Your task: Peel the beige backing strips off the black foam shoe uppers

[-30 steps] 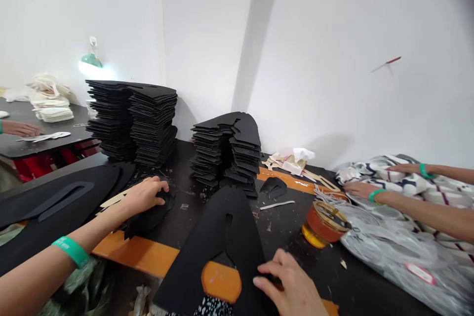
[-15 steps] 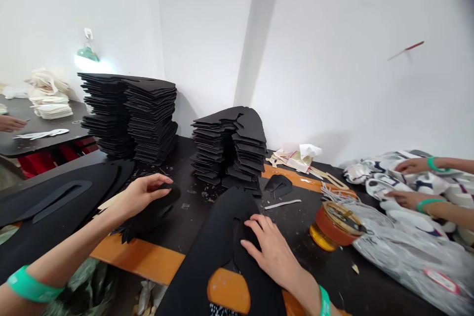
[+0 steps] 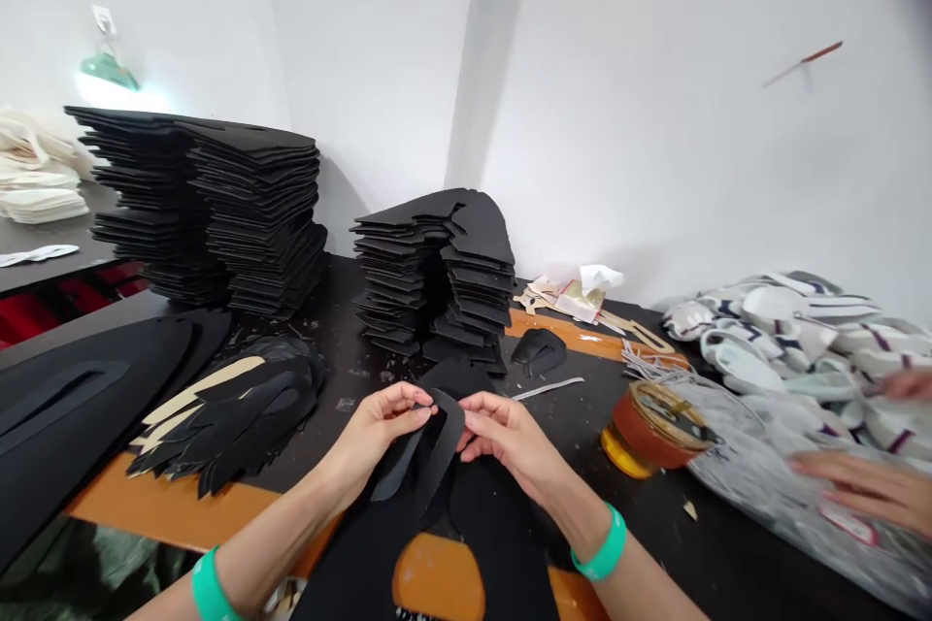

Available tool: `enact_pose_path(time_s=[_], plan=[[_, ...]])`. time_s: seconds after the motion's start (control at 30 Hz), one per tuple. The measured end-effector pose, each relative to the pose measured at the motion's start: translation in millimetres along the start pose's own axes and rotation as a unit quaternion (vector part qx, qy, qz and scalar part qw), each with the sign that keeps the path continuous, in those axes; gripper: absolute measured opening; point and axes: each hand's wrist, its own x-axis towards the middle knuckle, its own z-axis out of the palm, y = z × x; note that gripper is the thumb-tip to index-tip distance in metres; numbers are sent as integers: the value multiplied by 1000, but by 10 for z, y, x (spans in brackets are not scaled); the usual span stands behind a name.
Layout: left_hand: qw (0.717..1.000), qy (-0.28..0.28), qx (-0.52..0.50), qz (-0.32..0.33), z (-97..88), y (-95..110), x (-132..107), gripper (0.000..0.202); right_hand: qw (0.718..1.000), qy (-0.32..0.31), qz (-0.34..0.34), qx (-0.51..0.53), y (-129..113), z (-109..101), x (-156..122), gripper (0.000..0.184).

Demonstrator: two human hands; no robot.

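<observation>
My left hand [image 3: 380, 437] and my right hand [image 3: 505, 437] pinch a thin, curved black foam piece [image 3: 429, 446] between them, just above the table. Its lower part hangs down between my wrists. Under my hands lies a large black foam sheet [image 3: 502, 543] with a cut-out that shows the orange table strip. To the left of my left hand sits a heap of black foam offcuts [image 3: 233, 417], some with beige edges. Neither hand touches that heap.
Two tall stacks of black foam sheets [image 3: 254, 213] and a lower stack [image 3: 437, 272] stand at the back of the black table [image 3: 342, 427]. To the right are an orange-lidded jar of amber liquid [image 3: 648, 432] and a plastic bag [image 3: 757, 471]. A co-worker's hand [image 3: 863, 490] rests beyond, near white padded pieces [image 3: 772, 340].
My hands have come together at the middle, lifting the foam piece between them. My left hand has left the offcut heap, my right has left the large sheet, and the view has swung slightly left.
</observation>
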Motion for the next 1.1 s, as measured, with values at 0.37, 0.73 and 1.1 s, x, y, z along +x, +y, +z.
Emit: enact_pose_path(time_s=[0.37, 0.73, 1.1], plan=[[986, 25, 157, 45, -23, 10, 241, 15, 997, 58, 39, 32, 102, -128, 173, 30], [925, 2, 372, 75, 371, 65, 242, 15, 991, 103, 51, 75, 150, -216, 164, 25], [922, -6, 383, 55, 267, -42, 296, 22, 990, 120, 69, 29, 190, -190, 167, 27]])
